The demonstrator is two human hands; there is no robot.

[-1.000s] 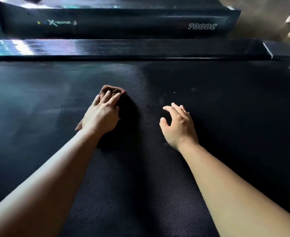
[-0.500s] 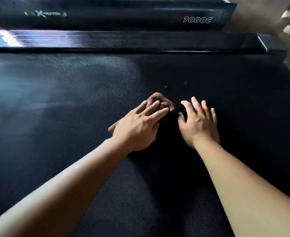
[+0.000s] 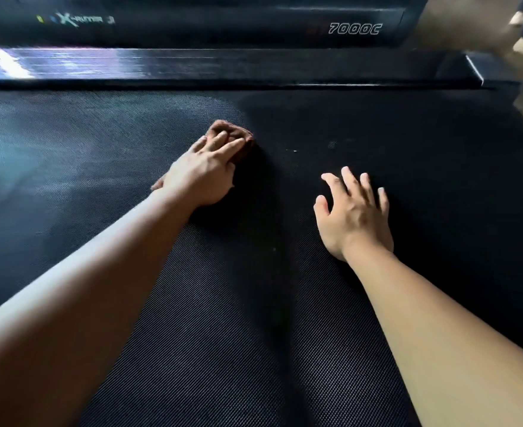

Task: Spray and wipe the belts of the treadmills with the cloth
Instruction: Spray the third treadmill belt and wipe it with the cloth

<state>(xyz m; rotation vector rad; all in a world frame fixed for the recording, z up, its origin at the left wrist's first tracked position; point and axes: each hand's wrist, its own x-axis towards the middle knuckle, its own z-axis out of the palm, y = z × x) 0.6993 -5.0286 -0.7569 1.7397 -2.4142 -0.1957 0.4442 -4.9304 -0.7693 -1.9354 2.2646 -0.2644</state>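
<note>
A black textured treadmill belt point(image 3: 408, 143) fills most of the view. My left hand point(image 3: 203, 174) presses a bunched brown cloth point(image 3: 234, 135) flat against the belt with straight fingers; most of the cloth is hidden under the palm. My right hand point(image 3: 354, 211) rests on the belt to the right of it, fingers spread, holding nothing. No spray bottle is in view.
A glossy black side rail point(image 3: 254, 67) runs along the far edge of the belt. Behind it stands a second treadmill point(image 3: 354, 28) marked 7000C. Brown floor point(image 3: 457, 23) shows at the top right.
My left hand has swept the cloth back to the left, away from my right hand. My right hand has stayed planted on the belt.
</note>
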